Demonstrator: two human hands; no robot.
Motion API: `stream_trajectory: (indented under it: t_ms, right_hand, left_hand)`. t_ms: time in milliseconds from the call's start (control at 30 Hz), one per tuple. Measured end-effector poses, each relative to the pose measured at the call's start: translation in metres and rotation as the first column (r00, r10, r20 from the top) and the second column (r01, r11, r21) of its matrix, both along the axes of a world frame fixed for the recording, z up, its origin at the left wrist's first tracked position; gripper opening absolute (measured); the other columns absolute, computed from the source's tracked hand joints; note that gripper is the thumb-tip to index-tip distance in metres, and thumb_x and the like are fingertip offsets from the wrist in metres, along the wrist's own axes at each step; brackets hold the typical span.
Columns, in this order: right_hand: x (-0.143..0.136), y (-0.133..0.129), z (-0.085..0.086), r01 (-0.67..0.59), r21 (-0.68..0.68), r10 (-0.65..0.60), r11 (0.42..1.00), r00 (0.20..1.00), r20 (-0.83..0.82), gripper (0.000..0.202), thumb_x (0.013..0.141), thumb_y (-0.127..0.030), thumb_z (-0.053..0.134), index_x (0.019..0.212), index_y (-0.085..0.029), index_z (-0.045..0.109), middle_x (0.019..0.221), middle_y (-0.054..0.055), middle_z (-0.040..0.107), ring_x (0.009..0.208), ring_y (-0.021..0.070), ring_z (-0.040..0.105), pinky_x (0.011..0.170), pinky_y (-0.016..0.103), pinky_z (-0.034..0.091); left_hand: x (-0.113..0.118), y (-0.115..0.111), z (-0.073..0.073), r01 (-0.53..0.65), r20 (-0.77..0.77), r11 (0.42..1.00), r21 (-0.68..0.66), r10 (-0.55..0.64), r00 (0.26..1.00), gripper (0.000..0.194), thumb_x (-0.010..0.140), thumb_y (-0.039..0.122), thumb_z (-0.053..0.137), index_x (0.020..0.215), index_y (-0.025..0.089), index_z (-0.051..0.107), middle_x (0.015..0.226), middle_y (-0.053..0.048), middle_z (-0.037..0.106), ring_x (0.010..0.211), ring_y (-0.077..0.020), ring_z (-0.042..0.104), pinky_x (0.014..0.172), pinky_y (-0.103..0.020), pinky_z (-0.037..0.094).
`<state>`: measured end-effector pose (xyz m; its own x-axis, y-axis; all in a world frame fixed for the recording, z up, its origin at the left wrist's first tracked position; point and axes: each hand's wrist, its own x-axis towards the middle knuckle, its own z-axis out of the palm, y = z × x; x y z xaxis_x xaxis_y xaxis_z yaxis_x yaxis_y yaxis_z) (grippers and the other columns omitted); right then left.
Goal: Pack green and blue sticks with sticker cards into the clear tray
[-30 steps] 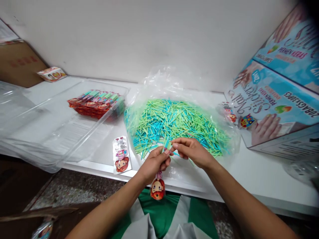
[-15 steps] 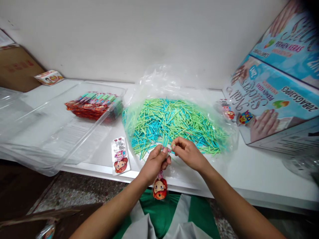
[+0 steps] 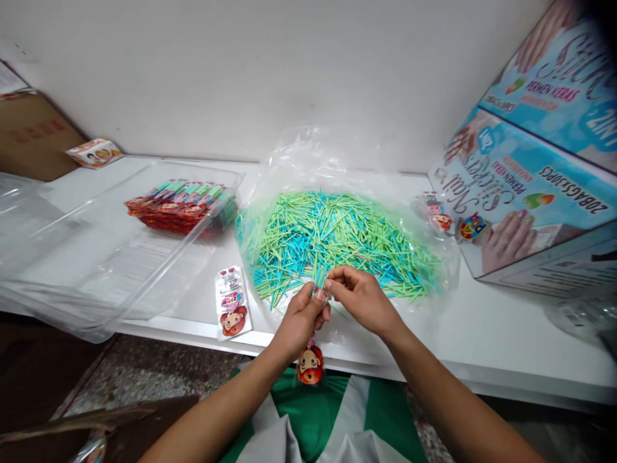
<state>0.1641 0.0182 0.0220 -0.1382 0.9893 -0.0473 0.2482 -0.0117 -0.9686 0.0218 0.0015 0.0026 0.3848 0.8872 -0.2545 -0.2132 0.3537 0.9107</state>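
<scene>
My left hand [image 3: 302,319] is closed round a small printed packet [image 3: 310,365], its red-haired cartoon figure hanging below my fingers. Green and blue thin sticks [image 3: 320,278] stand up from the packet's upper end. Fingertips of my right hand [image 3: 359,298] are pinched together against these sticks at the packet's mouth; what they grip is hidden. Just beyond both hands lies a big heap of green and blue sticks [image 3: 337,225] on a clear plastic bag [image 3: 308,154]. To the left, a flat packet [image 3: 232,303] with the same figure lies near the table edge.
A clear plastic tub [image 3: 144,292] on the left holds a stack of filled packets [image 3: 173,209]. Blue printed cartons [image 3: 535,186] stand at the right. Another packet [image 3: 436,212] leans beside them. A brown box [image 3: 36,138] and a small carton [image 3: 95,153] are at back left.
My right hand has moved slightly left, its fingertips now against the sticks at the packet's top. My left hand keeps its hold on the packet, almost unmoved.
</scene>
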Motion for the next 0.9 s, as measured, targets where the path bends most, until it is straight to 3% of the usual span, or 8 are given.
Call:
stream_trajectory:
  t_ms: [300, 500, 700, 900]
  right_hand:
    - [-0.0019, 0.0009, 0.0037, 0.036, 0.079, -0.05, 0.996, 0.983, 0.178, 0.004, 0.076, -0.016, 0.051, 0.076, -0.02, 0.051, 0.062, -0.005, 0.053, 0.057, 0.0107, 0.051, 0.055, 0.023, 0.039]
    - [-0.0038, -0.0012, 0.001, 0.052, 0.062, -0.057, 0.997, 0.996, 0.074, 0.021, 0.08, -0.022, 0.051, 0.101, -0.019, 0.052, 0.082, 0.0, 0.06, 0.073, 0.0134, 0.058, 0.067, 0.027, 0.045]
    - [-0.002, -0.0003, 0.0035, 0.018, 0.064, -0.024, 0.998, 0.995, 0.097, 0.012, 0.083, -0.029, 0.052, 0.086, -0.018, 0.057, 0.07, -0.002, 0.057, 0.064, 0.0119, 0.054, 0.062, 0.025, 0.041]
    - [-0.0008, 0.0, 0.0034, 0.02, 0.077, -0.035, 0.997, 0.98, 0.193, 0.003, 0.08, -0.02, 0.051, 0.077, -0.019, 0.053, 0.061, -0.005, 0.05, 0.056, 0.0107, 0.049, 0.054, 0.024, 0.037]
  left_hand:
    - [0.0028, -0.0008, -0.0047, -0.017, 0.042, 1.0, 0.015, 0.017, 0.999, 0.027, 0.089, 0.043, 0.047, 0.08, 0.019, 0.038, 0.064, 0.005, 0.052, 0.044, -0.0035, 0.034, 0.044, -0.018, 0.022]
    - [0.0027, 0.001, -0.0056, -0.007, 0.038, 1.0, 0.021, 0.006, 0.999, 0.026, 0.089, 0.042, 0.047, 0.08, 0.018, 0.039, 0.062, 0.005, 0.05, 0.044, -0.0032, 0.032, 0.043, -0.018, 0.022]
    - [0.0026, 0.0, -0.005, 0.006, 0.054, 1.0, 0.013, -0.006, 0.999, 0.027, 0.089, 0.042, 0.047, 0.08, 0.018, 0.039, 0.061, 0.006, 0.05, 0.043, -0.0025, 0.032, 0.043, -0.017, 0.022]
    - [0.0024, -0.001, -0.0032, 0.006, 0.07, 1.0, -0.003, -0.006, 0.997, 0.027, 0.088, 0.043, 0.048, 0.082, 0.018, 0.04, 0.063, 0.005, 0.054, 0.043, -0.0029, 0.035, 0.042, -0.016, 0.023]
